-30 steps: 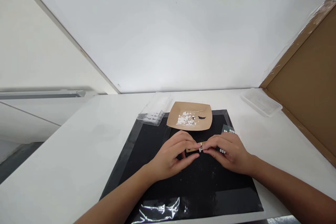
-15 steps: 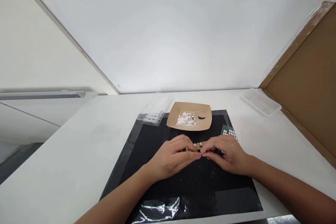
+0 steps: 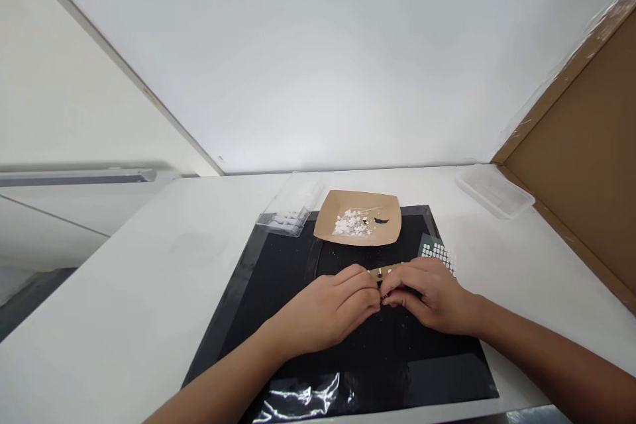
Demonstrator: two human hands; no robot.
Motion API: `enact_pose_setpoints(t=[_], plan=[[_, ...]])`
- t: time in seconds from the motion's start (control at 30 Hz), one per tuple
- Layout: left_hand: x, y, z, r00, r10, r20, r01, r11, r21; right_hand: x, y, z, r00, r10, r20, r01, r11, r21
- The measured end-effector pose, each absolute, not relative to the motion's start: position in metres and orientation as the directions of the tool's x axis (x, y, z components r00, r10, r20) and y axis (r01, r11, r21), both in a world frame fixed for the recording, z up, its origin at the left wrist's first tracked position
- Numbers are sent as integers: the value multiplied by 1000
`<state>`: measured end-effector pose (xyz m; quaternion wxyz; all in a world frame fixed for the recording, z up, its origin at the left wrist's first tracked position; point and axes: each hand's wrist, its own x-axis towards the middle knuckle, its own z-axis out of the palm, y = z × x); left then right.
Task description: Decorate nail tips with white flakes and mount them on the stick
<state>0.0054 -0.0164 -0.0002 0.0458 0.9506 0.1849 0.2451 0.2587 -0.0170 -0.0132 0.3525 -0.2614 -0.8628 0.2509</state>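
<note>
My left hand (image 3: 340, 308) and my right hand (image 3: 430, 291) meet fingertip to fingertip over the black mat (image 3: 358, 351). Both are closed in a pinch. Whatever lies between the fingertips is tiny and mostly covered, so I cannot make out its kind. Just behind the fingers lies a narrow brown strip (image 3: 375, 274) with small white and dark pieces on it; my hands hide its ends. Beyond my right hand, partly covered by it, is a dark sheet with rows of white dots (image 3: 437, 250).
A brown paper tray (image 3: 390, 202) holding white bits and a dark scrap stands at the mat's far edge. Left of it lies a clear plastic box (image 3: 291, 202) with compartments. A translucent tray (image 3: 494, 192) sits at the back right, beside a cardboard panel (image 3: 581, 146).
My left hand's fingers have curled in more, and it sits slightly lower. The small light piece seen between the fingertips before is now mostly hidden. My right hand stays nearly in place.
</note>
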Motion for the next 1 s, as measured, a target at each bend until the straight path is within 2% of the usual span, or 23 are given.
enact_pose_setpoints(t=[0.43, 0.7, 0.77, 1.0], plan=[[9, -22, 4, 816, 379, 437, 348, -925, 151, 254, -22, -11, -571, 707, 418, 225, 624, -749], [8, -21, 2, 816, 395, 422, 370, -918, 144, 255, -20, -12, -570, 681, 461, 253, 679, -690], [6, -19, 0, 790, 424, 443, 375, -906, 199, 256, -20, -11, -564, 677, 474, 257, 689, -677], [1, -12, -14, 633, 579, 514, 280, -790, 545, 257, -20, -6, -541, 698, 469, 181, 641, -746]])
